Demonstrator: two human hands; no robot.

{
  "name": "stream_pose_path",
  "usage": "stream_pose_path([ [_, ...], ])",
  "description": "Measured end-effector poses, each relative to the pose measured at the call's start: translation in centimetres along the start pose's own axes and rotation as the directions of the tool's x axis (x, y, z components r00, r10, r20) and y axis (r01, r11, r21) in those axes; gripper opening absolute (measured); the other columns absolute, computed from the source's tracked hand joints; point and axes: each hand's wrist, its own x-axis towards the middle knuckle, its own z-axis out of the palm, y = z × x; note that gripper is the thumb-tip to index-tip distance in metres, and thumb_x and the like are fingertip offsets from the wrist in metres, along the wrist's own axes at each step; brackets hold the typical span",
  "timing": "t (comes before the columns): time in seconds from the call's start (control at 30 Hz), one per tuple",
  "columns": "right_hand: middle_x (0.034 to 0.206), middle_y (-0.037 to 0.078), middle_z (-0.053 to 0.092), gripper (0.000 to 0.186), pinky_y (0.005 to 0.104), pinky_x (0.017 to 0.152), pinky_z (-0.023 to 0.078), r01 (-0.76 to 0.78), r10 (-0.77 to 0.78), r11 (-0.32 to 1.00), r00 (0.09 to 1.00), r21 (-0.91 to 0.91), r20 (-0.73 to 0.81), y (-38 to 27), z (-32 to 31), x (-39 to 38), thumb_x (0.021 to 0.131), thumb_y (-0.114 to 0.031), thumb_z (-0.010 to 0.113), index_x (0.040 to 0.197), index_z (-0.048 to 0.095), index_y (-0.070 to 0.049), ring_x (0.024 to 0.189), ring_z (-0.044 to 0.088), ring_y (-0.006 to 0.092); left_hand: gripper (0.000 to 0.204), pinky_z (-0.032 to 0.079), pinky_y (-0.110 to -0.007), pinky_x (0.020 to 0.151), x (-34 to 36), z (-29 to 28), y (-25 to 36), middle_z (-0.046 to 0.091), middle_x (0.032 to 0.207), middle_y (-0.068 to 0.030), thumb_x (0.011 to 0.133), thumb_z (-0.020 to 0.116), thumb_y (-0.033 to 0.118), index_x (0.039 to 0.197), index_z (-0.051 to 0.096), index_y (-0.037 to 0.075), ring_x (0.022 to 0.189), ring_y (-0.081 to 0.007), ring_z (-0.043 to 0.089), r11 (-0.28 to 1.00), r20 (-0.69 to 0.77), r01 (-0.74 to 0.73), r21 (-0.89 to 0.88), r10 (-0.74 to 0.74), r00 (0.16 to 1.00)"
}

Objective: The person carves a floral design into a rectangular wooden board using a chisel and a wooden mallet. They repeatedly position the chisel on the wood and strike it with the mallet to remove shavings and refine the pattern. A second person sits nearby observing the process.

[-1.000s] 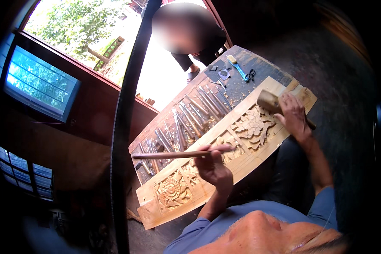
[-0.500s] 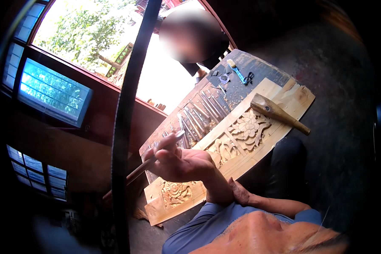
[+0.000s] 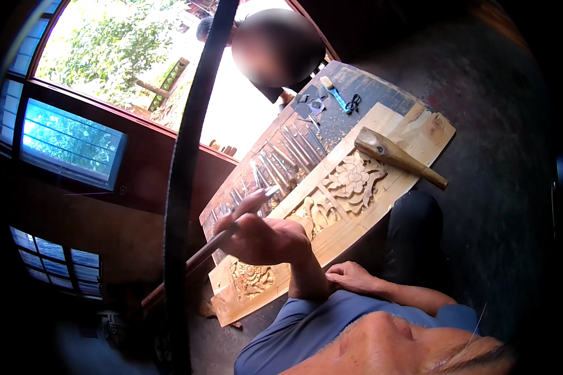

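Right hand (image 3: 351,276) off mallet (image 3: 399,157), by left forearm (image 3: 308,274).

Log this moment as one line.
left hand: holding chisel | right hand: clear of mallet | mallet: on panel | brush: on table

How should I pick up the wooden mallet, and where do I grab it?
Probably by the outer end of its slim handle, coming from the lower right. The mallet lies with its thick head on the carved board, while the handle pokes past the near edge, leaving room for fingers underneath.
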Motion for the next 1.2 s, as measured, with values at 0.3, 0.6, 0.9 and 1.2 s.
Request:
stream_pose_path([
  [0.3, 0.099, 0.016, 0.076, 0.028, 0.0413, 0.082, 0.055, 0.100, -0.119, 0.940, 0.992, -0.326, -0.040, -2.0, -0.1, -1.0, 0.098, -0.030, 0.066, 0.108, 0.074, -0.005, 0.093, 0.073, 0.0306, 0.020, 0.057, -0.031, 0.084, -7.0, -5.3, -4.2, 0.075, 0.096, -0.0146, 0.103, 0.057, -0.001, 0.122, 0.050, 0.002, 0.090, -0.0196, 0.073, 0.875, 0.424, 0.432, 0.217, -0.483, 0.766],
  [0.6, 0.095, 0.018, 0.074, 0.024, 0.0494, 0.078, 0.057, 0.206, -0.294, 0.732, 0.955, -0.649, -0.028, -2.2, 0.4, -1.3, 0.096, -0.031, 0.065, 0.104, 0.075, -0.010, 0.088, 0.071, 0.0403, 0.018, 0.057, -0.031, 0.078, -10.9, -9.5, -7.9, 0.074, 0.093, -0.0147, 0.102, 0.059, -0.003, 0.119, 0.052, 0.000, 0.084, -0.0208, 0.073, 0.685, 0.435, 0.674, 0.276, -0.714, 0.548],
  [0.9, 0.089, 0.020, 0.072, 0.020, 0.0525, 0.077, 0.056, 0.140, -0.358, 0.634, 0.925, -0.760, -0.128, -1.4, 0.2, -0.5, 0.093, -0.026, 0.063, 0.101, 0.075, -0.011, 0.084, 0.069, 0.0425, 0.017, 0.057, -0.030, 0.076, -11.1, -8.9, -7.1, 0.077, 0.087, -0.0131, 0.099, 0.063, -0.003, 0.114, 0.056, 0.001, 0.081, -0.0198, 0.075, 0.758, 0.493, 0.560, 0.333, -0.647, 0.583],
  [1.2, 0.114, 0.021, 0.069, 0.026, 0.0495, 0.090, 0.055, 0.127, -0.229, 0.649, 0.973, -0.750, -0.034, 1.5, 0.6, 1.0, 0.094, -0.016, 0.064, 0.118, 0.072, -0.013, 0.106, 0.066, 0.0432, 0.020, 0.060, -0.032, 0.075, -11.1, -10.0, -6.3, 0.077, 0.087, -0.0141, 0.096, 0.065, -0.007, 0.113, 0.057, -0.001, 0.081, -0.0222, 0.076, 0.816, 0.549, 0.489, 0.308, -0.572, 0.609],
])
